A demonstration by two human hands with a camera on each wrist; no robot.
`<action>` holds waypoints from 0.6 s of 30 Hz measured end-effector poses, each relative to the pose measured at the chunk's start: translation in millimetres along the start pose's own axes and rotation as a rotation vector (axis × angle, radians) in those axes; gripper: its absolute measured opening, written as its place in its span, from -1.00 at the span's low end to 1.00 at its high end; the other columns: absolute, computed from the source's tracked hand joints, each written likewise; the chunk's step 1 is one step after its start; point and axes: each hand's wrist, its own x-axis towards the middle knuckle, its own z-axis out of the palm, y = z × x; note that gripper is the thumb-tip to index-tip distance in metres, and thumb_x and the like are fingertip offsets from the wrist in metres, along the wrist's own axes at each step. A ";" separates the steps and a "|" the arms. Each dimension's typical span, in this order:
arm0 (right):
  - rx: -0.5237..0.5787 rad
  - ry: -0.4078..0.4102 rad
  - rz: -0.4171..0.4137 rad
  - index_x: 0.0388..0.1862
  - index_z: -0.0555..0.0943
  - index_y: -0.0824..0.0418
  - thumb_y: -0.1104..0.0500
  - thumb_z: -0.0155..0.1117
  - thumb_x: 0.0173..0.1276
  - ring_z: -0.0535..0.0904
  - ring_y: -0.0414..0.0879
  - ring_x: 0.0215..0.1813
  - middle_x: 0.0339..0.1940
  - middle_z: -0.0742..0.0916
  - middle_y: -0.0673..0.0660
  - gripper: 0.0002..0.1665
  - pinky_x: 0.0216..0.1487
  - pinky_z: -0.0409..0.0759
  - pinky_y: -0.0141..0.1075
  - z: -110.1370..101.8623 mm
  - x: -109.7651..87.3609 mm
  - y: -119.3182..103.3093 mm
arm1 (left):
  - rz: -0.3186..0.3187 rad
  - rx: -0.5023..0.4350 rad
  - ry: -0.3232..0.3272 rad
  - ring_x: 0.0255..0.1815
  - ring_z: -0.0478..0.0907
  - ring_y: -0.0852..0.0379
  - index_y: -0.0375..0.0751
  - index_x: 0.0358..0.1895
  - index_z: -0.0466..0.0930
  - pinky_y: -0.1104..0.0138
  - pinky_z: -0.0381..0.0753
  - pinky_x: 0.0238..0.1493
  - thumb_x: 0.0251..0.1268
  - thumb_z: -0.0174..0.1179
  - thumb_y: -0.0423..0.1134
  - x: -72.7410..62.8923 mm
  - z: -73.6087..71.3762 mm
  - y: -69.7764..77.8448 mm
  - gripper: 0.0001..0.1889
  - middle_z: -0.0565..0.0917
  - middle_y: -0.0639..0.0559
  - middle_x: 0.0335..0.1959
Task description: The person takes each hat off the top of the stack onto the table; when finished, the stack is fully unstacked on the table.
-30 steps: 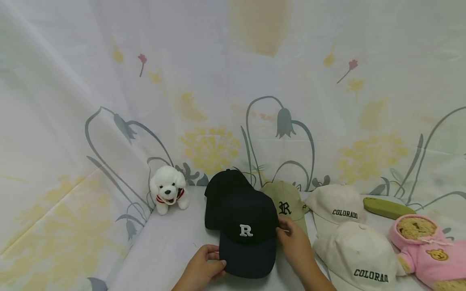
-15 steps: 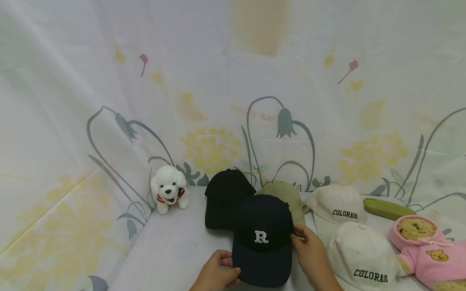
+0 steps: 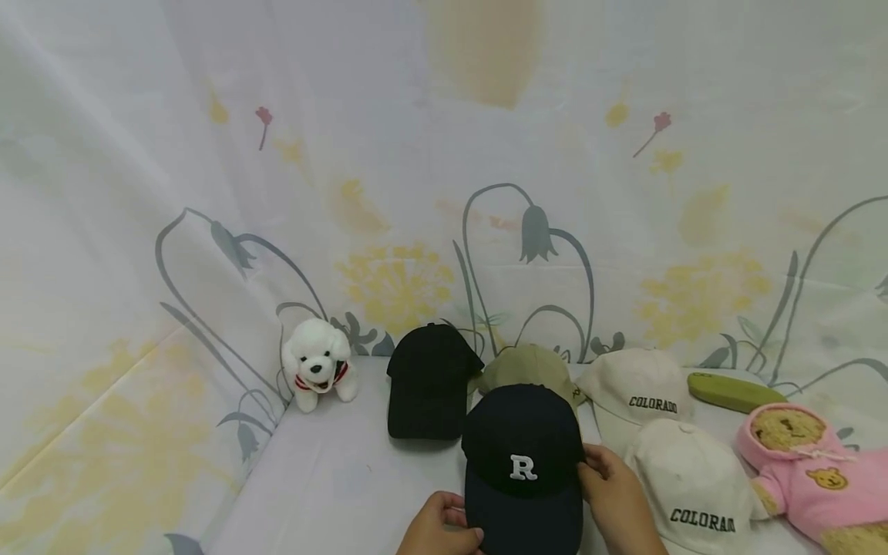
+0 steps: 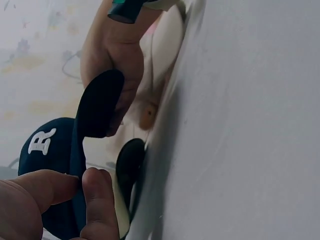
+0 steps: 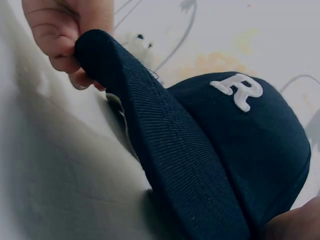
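Both my hands hold a dark navy baseball cap (image 3: 522, 424) with a white letter R on its front, brim toward me. My left hand (image 3: 438, 527) pinches the brim's left edge between thumb and fingers. On the other side, my right hand (image 3: 616, 492) grips the cap near where crown and brim meet. In the left wrist view the brim (image 4: 102, 102) stands off the white surface. Behind the navy cap sits an olive cap (image 3: 522, 368), partly covered by it. A plain black cap (image 3: 428, 385) stands to the left of the olive one.
Two cream COLORADO caps (image 3: 694, 474) overlap on the right. Beyond them lie a green, elongated object (image 3: 735, 391) and a teddy bear in a pink hoodie (image 3: 808, 486). A white plush dog (image 3: 315, 362) stands back left, near the flower-printed cloth backdrop (image 3: 388, 154).
Both hands have carried the navy cap to the right and toward me. The black cap now shows whole, and the navy cap stands in front of the olive one.
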 end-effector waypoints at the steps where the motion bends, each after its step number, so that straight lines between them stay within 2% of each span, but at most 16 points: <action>1: -0.026 0.002 -0.003 0.43 0.44 0.44 0.20 0.06 0.63 0.68 0.16 0.14 0.24 0.65 0.43 -0.48 -0.02 0.75 -0.07 -2.5 -0.8 2.3 | -0.015 0.029 0.004 -0.32 0.64 0.10 -0.27 0.06 0.51 0.12 0.71 -0.19 0.21 0.48 -0.28 0.0 1.9 -0.2 -0.58 0.63 0.01 -0.26; 4: -0.129 0.005 -0.022 0.37 0.48 0.47 0.18 0.09 0.60 0.69 0.16 0.07 0.13 0.71 0.38 -0.50 -0.09 0.72 -0.07 -10.1 -3.2 8.1 | -0.041 0.103 0.015 -0.28 0.55 0.08 -0.25 0.01 0.53 0.07 0.67 -0.14 0.21 0.49 -0.25 0.3 8.0 -2.0 -0.61 0.62 0.02 -0.29; 8: -0.237 0.038 -0.048 0.30 0.54 0.45 0.20 0.12 0.56 0.67 0.20 0.08 0.04 0.75 0.31 -0.54 -0.07 0.64 -0.09 -14.8 -5.2 12.4 | -0.025 0.114 -0.003 -0.29 0.53 0.08 -0.25 -0.03 0.52 0.06 0.66 -0.13 0.20 0.50 -0.27 1.9 13.3 -4.7 -0.62 0.61 0.02 -0.31; 12: -0.292 0.062 -0.045 0.30 0.55 0.44 0.20 0.12 0.54 0.65 0.24 0.12 0.05 0.74 0.33 -0.53 0.02 0.61 -0.01 -17.4 -5.4 17.3 | -0.021 0.116 -0.020 -0.30 0.54 0.07 -0.24 -0.06 0.52 0.05 0.66 -0.14 0.20 0.50 -0.27 5.1 18.1 -7.4 -0.63 0.63 0.02 -0.32; 18: -0.349 0.047 0.001 0.35 0.50 0.46 0.19 0.11 0.54 0.63 0.30 0.15 0.13 0.70 0.42 -0.48 0.10 0.59 0.15 -19.6 -1.9 26.6 | -0.041 0.150 -0.018 -0.30 0.55 0.07 -0.22 -0.08 0.53 0.04 0.65 -0.12 0.19 0.53 -0.26 8.4 22.7 -11.7 -0.64 0.64 0.02 -0.33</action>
